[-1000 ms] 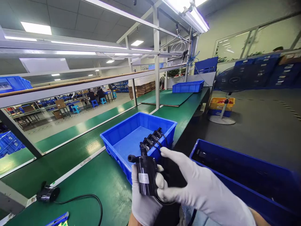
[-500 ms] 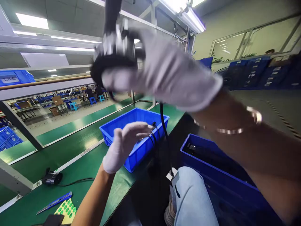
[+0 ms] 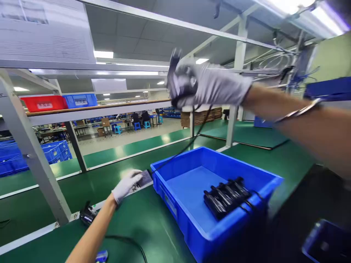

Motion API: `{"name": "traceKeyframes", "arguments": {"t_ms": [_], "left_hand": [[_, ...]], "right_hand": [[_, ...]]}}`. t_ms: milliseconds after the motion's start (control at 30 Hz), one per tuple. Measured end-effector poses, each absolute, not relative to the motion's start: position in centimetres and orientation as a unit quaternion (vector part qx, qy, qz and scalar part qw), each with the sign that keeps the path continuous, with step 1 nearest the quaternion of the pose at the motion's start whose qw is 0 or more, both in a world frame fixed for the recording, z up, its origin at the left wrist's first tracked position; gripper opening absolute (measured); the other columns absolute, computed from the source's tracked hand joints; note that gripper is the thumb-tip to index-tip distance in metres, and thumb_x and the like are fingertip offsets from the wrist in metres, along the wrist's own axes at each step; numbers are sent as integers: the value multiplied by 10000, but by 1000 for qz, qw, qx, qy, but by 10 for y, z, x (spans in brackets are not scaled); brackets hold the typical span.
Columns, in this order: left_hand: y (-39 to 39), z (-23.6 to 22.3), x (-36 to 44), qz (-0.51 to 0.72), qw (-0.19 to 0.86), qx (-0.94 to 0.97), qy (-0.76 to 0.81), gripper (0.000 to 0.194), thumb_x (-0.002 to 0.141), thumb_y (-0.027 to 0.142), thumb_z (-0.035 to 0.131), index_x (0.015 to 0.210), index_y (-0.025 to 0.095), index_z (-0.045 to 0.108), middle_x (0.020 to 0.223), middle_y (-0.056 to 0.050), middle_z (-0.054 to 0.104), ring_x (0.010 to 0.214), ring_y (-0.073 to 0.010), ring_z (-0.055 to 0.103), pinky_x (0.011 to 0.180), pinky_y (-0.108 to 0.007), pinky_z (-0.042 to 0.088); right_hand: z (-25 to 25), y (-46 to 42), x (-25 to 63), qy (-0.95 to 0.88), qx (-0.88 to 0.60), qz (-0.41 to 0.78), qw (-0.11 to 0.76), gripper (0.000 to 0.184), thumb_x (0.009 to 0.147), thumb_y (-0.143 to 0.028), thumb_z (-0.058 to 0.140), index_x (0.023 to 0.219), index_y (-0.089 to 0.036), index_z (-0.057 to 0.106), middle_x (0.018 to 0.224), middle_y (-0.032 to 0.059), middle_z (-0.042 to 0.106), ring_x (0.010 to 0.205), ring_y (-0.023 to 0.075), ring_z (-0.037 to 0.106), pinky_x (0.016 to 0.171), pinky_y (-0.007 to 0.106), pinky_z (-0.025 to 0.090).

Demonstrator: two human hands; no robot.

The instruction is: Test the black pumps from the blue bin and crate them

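Note:
My right hand (image 3: 211, 87), in a white glove, is raised at head height and closed round a black pump (image 3: 178, 82). Its black cable (image 3: 189, 144) hangs down to the left, towards my left hand. My left hand (image 3: 126, 185), also gloved, is stretched out over the green bench and pinches a small grey tag (image 3: 144, 178) at the cable's end, just left of the blue bin (image 3: 178, 199). Several black pumps (image 3: 225, 195) lie side by side in the bin's front right corner.
A small black device (image 3: 87, 216) with a cord lies on the green bench (image 3: 131, 233) beside a grey frame post (image 3: 35, 160). Red (image 3: 44, 103) and blue crates sit on the upper shelf. Another blue bin (image 3: 326, 243) shows at lower right. People sit at distant benches.
My right hand carried the pump up from waist level and then out ahead. My left hand let go of the pump, reached forward left and took the tag. My view turned left.

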State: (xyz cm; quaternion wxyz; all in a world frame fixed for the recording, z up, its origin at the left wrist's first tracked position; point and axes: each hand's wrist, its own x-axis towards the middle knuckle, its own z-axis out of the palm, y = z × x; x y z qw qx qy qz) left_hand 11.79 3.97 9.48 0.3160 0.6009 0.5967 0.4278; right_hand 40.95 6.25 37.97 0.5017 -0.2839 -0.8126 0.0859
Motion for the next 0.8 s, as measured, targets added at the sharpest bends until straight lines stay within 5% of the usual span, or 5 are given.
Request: {"name": "traceKeyframes", "arguments": {"t_ms": [100, 267, 433, 633, 800], "left_hand": [[107, 94, 27, 383, 236, 564, 693, 392, 957, 450, 560, 1216, 158, 598, 1127, -76, 678, 903, -188, 653, 795, -345, 542], [187, 32, -38, 257, 160, 518, 800, 334, 953, 393, 607, 1191, 160, 624, 1205, -84, 658, 1052, -232, 654, 906, -450, 562], [208, -28, -68, 136, 87, 491, 856, 324, 955, 403, 602, 1173, 166, 638, 1171, -78, 679, 1044, -222, 662, 938, -459, 540], [208, -25, -81, 92, -37, 489, 867, 427, 951, 277, 414, 1270, 73, 613, 1481, -241, 475, 1354, -411, 460, 1076, -553, 362], [209, 5, -42, 185, -17, 483, 856, 658, 932, 430, 298, 1425, 28, 462, 1570, -252, 363, 1385, -470, 415, 1090, -528, 377]], "right_hand": [[314, 145, 346, -912, -276, -34, 301, 763, 585, -220, 890, 1281, -106, 598, 1024, 22, 728, 892, 192, 677, 886, 385, 507], [204, 260, 221, -959, -272, -80, 23, 373, 928, -364, 689, 1226, -150, 622, 1121, 78, 689, 950, 210, 686, 853, 422, 576], [124, 305, 146, -950, -267, -61, -148, 310, 976, -349, 635, 1212, -147, 631, 1162, 79, 678, 990, 206, 684, 856, 404, 588], [134, 325, 156, -928, -334, 5, -167, 288, 983, -355, 621, 1185, -152, 650, 1183, 72, 673, 1003, 213, 677, 865, 400, 586], [180, 337, 294, -899, -425, 5, -108, 317, 991, -375, 602, 1223, -161, 633, 1257, 90, 642, 1088, 235, 648, 931, 446, 555]]}}
